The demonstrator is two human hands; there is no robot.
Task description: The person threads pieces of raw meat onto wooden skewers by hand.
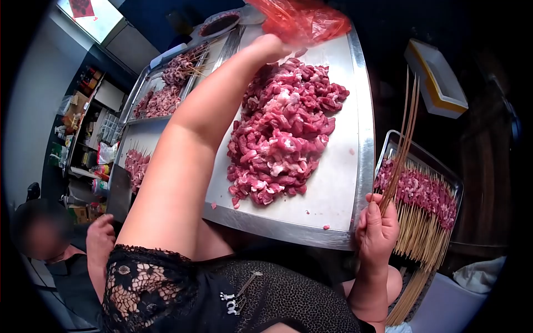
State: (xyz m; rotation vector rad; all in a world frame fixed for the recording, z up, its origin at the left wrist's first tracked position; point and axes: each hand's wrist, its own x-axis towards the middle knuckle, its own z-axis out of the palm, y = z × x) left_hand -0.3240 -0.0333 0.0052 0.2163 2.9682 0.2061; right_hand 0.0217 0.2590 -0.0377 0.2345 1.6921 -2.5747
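Co-worker: I had a person in a dark top (75, 286) at the far left of my feed, one bare hand (101, 241) raised beside the wearer's black lace sleeve (141, 283).
Side meat: beyond the wearer's outstretched arm, I could see small pink skewered pieces (137, 166), partly hidden from me.
Far tray: a silver rectangular metal tray (145, 120) held more pale pink meat on sticks (161, 91).
Left hand: the wearer's left hand (272, 49) was at the upper edge of the heap, just beside a crumpled, translucent red plastic bag (311, 22); I could not tell whether its fingers were apart or together.
Heap: loose strips of raw dark-red meat with white fat (288, 133) lay piled on a white, metal-edged tabletop (338, 183).
Right hand: the wearer's right hand (377, 227) was clamped around several long, thin, brown wooden skewers (408, 127), tips upward.
Near tray: to the right, I saw a shallow metal tray (460, 191) bearing packed rows of threaded red meat (419, 188).
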